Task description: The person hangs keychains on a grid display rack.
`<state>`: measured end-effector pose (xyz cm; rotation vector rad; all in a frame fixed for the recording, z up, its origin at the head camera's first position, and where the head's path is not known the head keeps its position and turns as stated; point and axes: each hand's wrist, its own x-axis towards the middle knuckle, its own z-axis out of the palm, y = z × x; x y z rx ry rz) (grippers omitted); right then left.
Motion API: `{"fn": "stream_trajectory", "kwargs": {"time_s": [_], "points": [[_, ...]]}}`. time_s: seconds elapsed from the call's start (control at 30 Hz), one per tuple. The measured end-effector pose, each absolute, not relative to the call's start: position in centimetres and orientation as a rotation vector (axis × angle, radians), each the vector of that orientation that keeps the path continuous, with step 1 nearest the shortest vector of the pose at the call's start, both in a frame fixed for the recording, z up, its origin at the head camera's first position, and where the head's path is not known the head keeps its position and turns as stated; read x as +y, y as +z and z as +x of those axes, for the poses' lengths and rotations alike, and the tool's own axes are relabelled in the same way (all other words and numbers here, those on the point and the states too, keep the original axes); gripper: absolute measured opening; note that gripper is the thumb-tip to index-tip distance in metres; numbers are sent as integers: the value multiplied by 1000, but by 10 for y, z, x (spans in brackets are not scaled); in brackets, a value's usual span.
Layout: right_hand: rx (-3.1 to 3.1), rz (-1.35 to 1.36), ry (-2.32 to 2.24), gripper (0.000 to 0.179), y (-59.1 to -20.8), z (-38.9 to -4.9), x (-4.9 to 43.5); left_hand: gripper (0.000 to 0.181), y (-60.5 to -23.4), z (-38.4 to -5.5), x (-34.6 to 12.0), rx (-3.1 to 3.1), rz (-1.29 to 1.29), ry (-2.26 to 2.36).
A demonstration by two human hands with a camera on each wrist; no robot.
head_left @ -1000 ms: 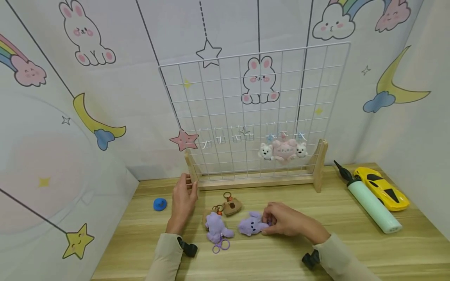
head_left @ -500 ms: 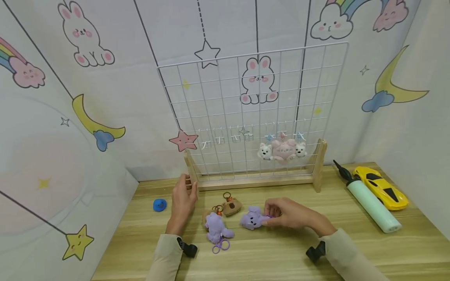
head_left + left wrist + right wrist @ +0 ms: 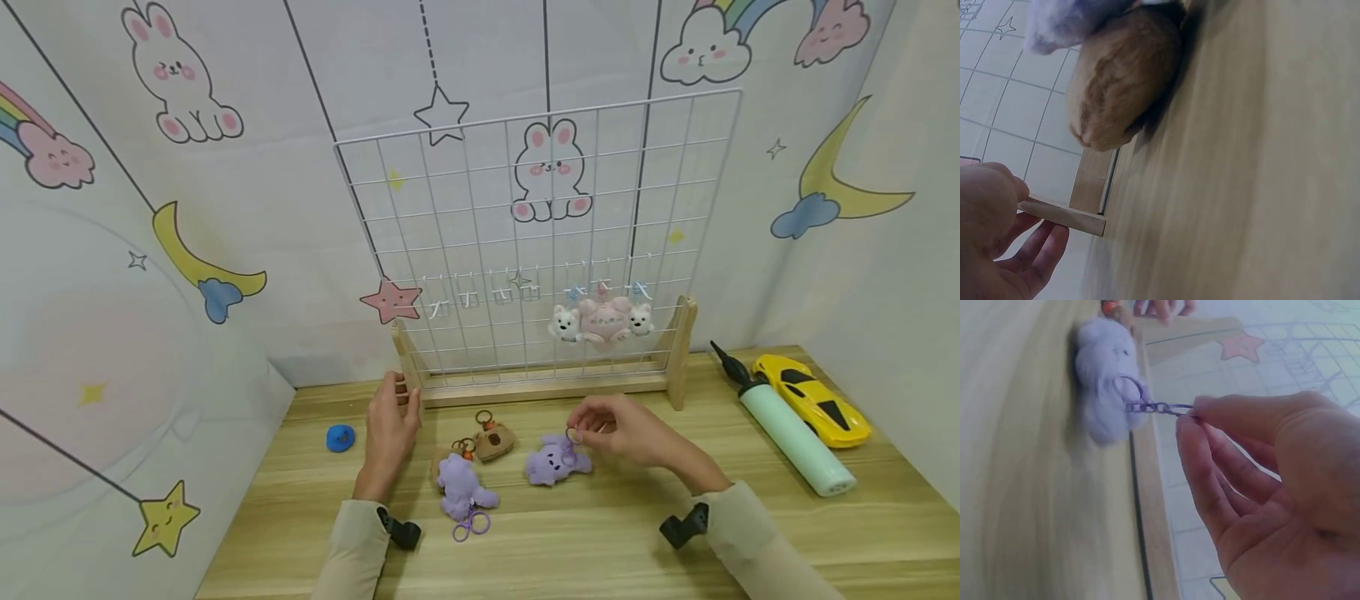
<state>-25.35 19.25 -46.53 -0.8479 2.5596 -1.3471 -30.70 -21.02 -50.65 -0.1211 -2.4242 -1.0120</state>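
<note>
Your right hand rises, pinching the purple metal keychain, so the fuzzy lilac plush is now secured; your left hand grips the pale wooden upright.

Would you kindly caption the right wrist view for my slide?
Right hand pinching the end of a purple chain on a lavender plush animal keychain over a wood-grain tabletop.

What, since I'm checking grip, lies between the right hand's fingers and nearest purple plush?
The right wrist view shows a purple chain between fingers and plush.
</note>
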Motion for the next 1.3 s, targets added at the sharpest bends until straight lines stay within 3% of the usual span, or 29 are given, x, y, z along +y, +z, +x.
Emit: {"fn": "stream_trajectory", "kwargs": {"time_s": [0.53, 1.0, 1.3], "points": [[2716, -748, -1647, 11, -439, -251, 173, 24, -506, -307, -214, -2426, -110, -993], [2577, -740, -2199, 16, -411, -257, 139, 25, -505, -305, -211, -2423, -120, -1041], [2511, -553, -2500, 21, -383, -265, 108, 25, -504, -303, -210, -2419, -120, -1055]]}}
